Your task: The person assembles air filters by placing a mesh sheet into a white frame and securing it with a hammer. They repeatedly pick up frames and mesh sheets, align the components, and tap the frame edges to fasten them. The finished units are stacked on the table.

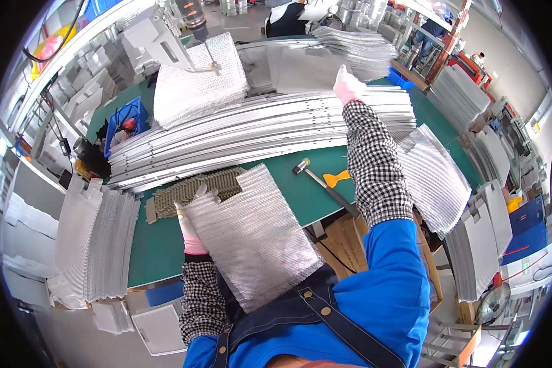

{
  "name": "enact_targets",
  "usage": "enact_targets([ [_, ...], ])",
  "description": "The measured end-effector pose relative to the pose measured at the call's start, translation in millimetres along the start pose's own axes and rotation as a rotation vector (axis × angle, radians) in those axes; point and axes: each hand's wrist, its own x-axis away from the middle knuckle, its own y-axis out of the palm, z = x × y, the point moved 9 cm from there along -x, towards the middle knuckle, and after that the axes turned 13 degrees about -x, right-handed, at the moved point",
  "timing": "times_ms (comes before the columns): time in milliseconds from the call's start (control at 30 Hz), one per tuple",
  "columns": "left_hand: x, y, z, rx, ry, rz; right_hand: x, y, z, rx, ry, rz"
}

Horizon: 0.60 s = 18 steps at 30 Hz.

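Observation:
My left hand, in a white glove with a pink cuff, grips the left edge of a silver mesh sheet. The sheet is tilted in front of my chest and has a notched top corner. Stretched far across the table, my gloved right hand is at the right edge of a flat grey sheet, beside a stack of wavy silver mesh sheets. Its fingers are mostly hidden. Between the arms lie a mallet and a yellow scraper. Behind my left fingers sits a stack of brownish mesh strips.
Long silver metal strips are piled across the green table. A white textured stack stands behind them under a hanging tool. A blue bin is at the left. Another mesh sheet overhangs the right edge.

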Motion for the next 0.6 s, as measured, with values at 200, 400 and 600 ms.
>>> enact_targets([
  [200,0.3,0.0,-3.5,-0.082,-0.026,0.109,-30.8,2.6,53.3,-0.174,0.004,0.012],
  [400,4.1,-4.8,-0.8,-0.097,-0.022,0.107,-57.9,7.6,78.7,-0.392,0.05,-0.031],
  [600,11.2,-6.7,4.7,-0.156,-0.023,0.2,-28.1,10.2,44.8,-0.193,0.044,-0.082],
])
